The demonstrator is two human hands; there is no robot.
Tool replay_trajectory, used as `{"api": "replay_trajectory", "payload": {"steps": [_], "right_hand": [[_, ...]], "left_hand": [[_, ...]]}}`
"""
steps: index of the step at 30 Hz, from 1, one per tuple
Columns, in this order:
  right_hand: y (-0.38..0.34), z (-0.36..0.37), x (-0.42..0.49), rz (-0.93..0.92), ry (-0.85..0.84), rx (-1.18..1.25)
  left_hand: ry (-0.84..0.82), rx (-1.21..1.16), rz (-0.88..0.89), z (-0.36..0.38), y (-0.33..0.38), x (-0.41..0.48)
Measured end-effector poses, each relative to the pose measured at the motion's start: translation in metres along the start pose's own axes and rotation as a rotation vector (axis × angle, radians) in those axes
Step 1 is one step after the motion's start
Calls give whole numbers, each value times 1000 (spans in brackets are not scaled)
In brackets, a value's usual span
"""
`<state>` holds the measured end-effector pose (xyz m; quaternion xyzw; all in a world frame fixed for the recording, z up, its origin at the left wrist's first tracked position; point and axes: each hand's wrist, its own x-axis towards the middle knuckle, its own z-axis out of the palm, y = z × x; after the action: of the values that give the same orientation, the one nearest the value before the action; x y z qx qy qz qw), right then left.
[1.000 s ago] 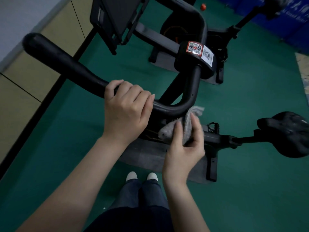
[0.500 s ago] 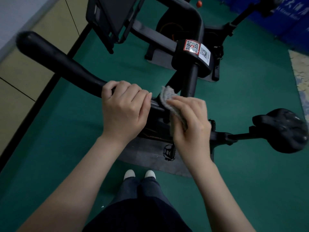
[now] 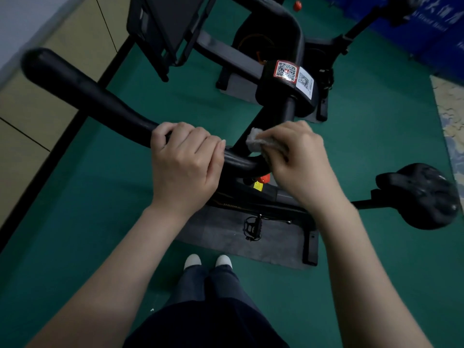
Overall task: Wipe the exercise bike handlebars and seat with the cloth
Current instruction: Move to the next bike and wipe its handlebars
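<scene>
Head view: my small grey fuzzy cloth (image 3: 254, 141) rubs the bend of the black tubular handlebar (image 3: 82, 96).
My left hand (image 3: 185, 162) grips the bar to steady it; my right hand (image 3: 298, 159) pinches the cloth onto the curve; the black padded seat (image 3: 421, 197) waits apart.

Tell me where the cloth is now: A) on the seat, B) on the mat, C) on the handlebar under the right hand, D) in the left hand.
C: the right hand holds the cloth against the handlebar, while the left hand grips the handlebar alone.
</scene>
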<state>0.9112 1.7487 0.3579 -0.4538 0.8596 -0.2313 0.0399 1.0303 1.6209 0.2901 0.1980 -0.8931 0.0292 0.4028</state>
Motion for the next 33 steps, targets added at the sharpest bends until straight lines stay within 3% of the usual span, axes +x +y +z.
{"api": "replay_trajectory", "payload": {"steps": [6,11,17,22,26,30,33], "right_hand": [[-19,-24,57,-75,-647,-206],[-23,-26,76,-155,-823,-278],[-8,-29,68,-244,-725,-241],[1,-33,82,-316,-753,-294],[27,-34,92,-332,-502,-257],[40,-22,58,-466,-335,-51],[61,-12,41,-425,-116,86]], "left_hand": [[15,9,-1,-1,1,1],[0,11,9,-2,0,2],[-29,13,-22,-4,0,2],[-50,48,-154,-4,15,5],[-81,43,-179,0,35,10],[-103,80,-187,3,44,10],[-98,101,-179,4,44,10]]}}
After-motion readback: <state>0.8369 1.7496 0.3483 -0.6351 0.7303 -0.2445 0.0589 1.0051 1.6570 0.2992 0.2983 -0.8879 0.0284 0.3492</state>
